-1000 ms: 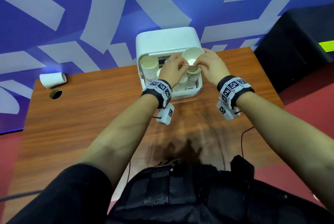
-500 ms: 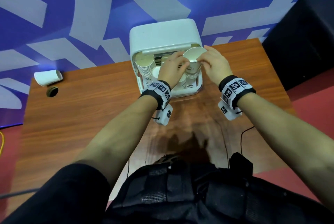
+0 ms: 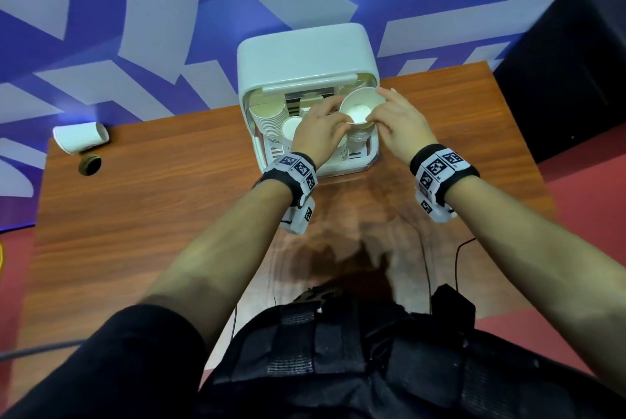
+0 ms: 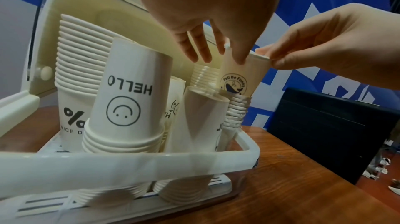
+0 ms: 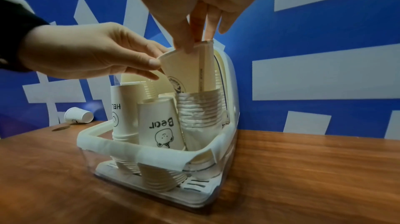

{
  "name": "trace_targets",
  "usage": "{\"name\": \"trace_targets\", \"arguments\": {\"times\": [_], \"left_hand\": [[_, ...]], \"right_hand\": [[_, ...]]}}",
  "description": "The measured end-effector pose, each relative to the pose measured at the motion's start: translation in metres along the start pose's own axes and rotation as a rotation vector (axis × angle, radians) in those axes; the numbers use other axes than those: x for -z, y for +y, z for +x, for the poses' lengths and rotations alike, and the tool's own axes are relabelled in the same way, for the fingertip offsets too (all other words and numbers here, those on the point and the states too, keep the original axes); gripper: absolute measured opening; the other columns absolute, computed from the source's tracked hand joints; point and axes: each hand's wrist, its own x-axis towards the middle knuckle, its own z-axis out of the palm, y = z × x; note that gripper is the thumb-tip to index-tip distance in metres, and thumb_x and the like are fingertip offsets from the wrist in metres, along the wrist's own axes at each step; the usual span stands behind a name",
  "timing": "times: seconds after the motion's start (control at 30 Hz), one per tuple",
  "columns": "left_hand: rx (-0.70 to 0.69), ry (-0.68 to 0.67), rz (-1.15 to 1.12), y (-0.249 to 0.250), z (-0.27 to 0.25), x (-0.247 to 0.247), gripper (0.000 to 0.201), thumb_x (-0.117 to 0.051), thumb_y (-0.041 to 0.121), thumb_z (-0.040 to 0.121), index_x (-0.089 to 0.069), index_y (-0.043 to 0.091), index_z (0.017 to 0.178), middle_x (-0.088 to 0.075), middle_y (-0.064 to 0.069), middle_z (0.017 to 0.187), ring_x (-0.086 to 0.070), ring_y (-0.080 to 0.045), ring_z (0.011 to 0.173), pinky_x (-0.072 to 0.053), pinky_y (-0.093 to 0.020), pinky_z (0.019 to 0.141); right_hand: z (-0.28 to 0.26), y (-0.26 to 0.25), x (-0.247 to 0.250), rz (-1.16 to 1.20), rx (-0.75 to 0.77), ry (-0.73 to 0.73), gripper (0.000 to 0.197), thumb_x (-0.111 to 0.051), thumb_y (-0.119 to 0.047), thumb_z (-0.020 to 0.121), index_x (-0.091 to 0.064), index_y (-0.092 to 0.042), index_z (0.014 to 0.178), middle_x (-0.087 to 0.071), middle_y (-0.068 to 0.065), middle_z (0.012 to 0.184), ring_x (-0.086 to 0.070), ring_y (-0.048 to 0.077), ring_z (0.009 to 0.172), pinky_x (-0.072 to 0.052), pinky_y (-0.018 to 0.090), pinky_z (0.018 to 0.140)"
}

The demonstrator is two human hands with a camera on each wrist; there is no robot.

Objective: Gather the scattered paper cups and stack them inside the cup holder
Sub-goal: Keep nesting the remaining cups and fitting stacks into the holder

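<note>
A white cup holder (image 3: 306, 56) with its lid raised stands at the table's far edge and holds several stacks of paper cups. Both hands hold one upright paper cup (image 3: 360, 109) by its rim, its base sunk into the right-hand stack (image 5: 200, 107). My left hand (image 3: 321, 129) pinches the rim's left side; my right hand (image 3: 394, 120) pinches the right side. The cup (image 4: 243, 75) bears a whale logo. An upside-down "HELLO" stack (image 4: 127, 99) and a "Bear" stack (image 5: 161, 125) stand in front. One loose cup (image 3: 81, 137) lies on its side at the table's far left corner.
A round cable hole (image 3: 89, 164) sits in the wooden table (image 3: 152, 215) just in front of the loose cup. A black cabinet (image 3: 569, 63) stands right of the table. A blue and white wall runs behind. Cables trail off the table's near edge.
The cup held by both hands has sunk a little lower into the right-hand stack. The head view has shifted slightly; the hands stay at the holder.
</note>
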Motion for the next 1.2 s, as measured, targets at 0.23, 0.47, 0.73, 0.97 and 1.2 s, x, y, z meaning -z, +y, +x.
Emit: {"name": "trace_targets", "arguments": {"times": [0.23, 0.47, 0.73, 0.97, 1.2], "left_hand": [[-0.052, -0.067, 0.162, -0.008, 0.004, -0.011, 0.032, -0.046, 0.021, 0.087, -0.071, 0.008, 0.103, -0.057, -0.013, 0.130, -0.054, -0.037, 0.116, -0.044, -0.045, 0.095], [0.052, -0.373, 0.441, -0.014, 0.007, -0.019, 0.048, -0.042, 0.025, 0.097, -0.036, 0.018, 0.145, -0.020, 0.002, 0.159, -0.012, -0.021, 0.147, -0.007, -0.048, 0.119], [0.070, -0.492, 0.380, -0.009, 0.016, -0.005, 0.054, -0.047, 0.028, 0.096, -0.033, 0.019, 0.147, -0.019, -0.003, 0.159, -0.009, -0.025, 0.147, -0.011, -0.045, 0.119], [0.040, -0.268, 0.201, -0.013, -0.019, 0.031, 0.044, -0.051, 0.016, 0.092, -0.050, 0.010, 0.135, -0.043, -0.010, 0.142, -0.033, -0.028, 0.134, -0.029, -0.038, 0.110], [0.170, -0.109, 0.186, -0.059, -0.077, 0.102, 0.040, -0.051, 0.013, 0.092, -0.054, 0.010, 0.131, -0.047, -0.009, 0.138, -0.036, -0.027, 0.132, -0.032, -0.038, 0.109]], "right_hand": [[0.006, -0.001, -0.011, 0.040, -0.160, -0.076, 0.021, -0.051, 0.004, 0.088, -0.069, 0.000, 0.099, -0.067, 0.015, 0.112, -0.043, 0.023, 0.133, -0.034, 0.032, 0.105], [0.007, 0.007, -0.030, 0.021, -0.248, -0.394, 0.053, -0.043, 0.014, 0.083, -0.055, -0.006, 0.130, -0.050, 0.011, 0.140, -0.018, 0.022, 0.145, -0.015, 0.039, 0.119], [0.015, -0.008, -0.024, -0.084, -0.275, -0.526, 0.062, -0.045, 0.008, 0.085, -0.038, -0.012, 0.144, -0.033, 0.009, 0.152, -0.003, 0.022, 0.147, -0.016, 0.034, 0.118], [0.020, -0.050, -0.026, -0.098, -0.225, -0.301, 0.046, -0.045, 0.000, 0.088, -0.051, -0.007, 0.134, -0.045, 0.014, 0.140, -0.019, 0.030, 0.142, -0.019, 0.041, 0.116], [0.044, -0.127, -0.058, -0.078, -0.054, -0.332, 0.043, -0.048, 0.000, 0.086, -0.056, -0.006, 0.128, -0.052, 0.017, 0.131, -0.037, 0.033, 0.129, -0.027, 0.041, 0.110]]}}
